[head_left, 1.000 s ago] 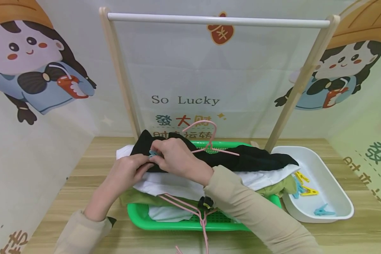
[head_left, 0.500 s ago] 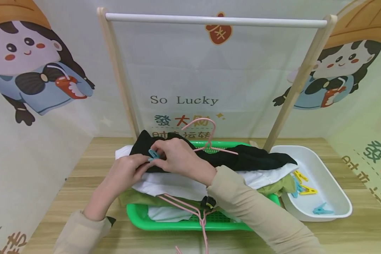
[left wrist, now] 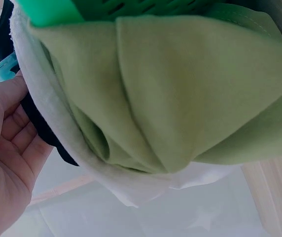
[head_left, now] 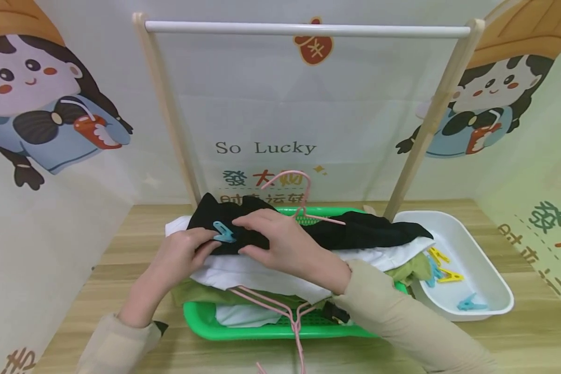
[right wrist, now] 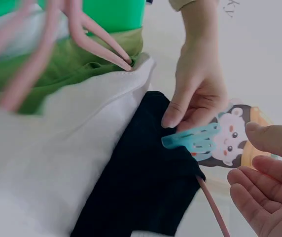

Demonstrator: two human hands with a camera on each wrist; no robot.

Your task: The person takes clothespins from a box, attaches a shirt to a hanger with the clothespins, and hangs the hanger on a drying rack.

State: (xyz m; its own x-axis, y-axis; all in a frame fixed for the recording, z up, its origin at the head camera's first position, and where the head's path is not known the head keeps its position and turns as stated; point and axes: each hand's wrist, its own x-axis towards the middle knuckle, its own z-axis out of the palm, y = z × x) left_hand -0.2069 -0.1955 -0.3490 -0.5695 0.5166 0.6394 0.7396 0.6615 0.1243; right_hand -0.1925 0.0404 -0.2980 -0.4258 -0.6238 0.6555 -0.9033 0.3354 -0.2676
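Note:
A black garment point(head_left: 378, 230) lies across the clothes pile, with a pink hanger point(head_left: 324, 219) in it. A light blue clothespin point(head_left: 224, 232) is clipped to the garment's left part; in the right wrist view its jaws sit over the cloth's edge. My left hand point(head_left: 179, 253) pinches the black cloth right beside the clothespin, some fingers behind the fabric in the left wrist view. Just to the right, my right hand point(head_left: 287, 239) is spread, thumb and fingers apart, holding nothing and off the clothespin.
White point(head_left: 262, 269) and olive green point(head_left: 411, 270) garments lie under the black one, over a green basket point(head_left: 224, 332). More pink hangers point(head_left: 295, 328) stick out in front. At right, a white tray point(head_left: 488, 259) holds yellow and blue clothespins. Behind stands a rack with a white rail point(head_left: 308, 29).
My right hand has let go of the blue clothespin and drawn back to the right, its fingers spreading. The clothespin stays on the black cloth, and my left hand keeps its place.

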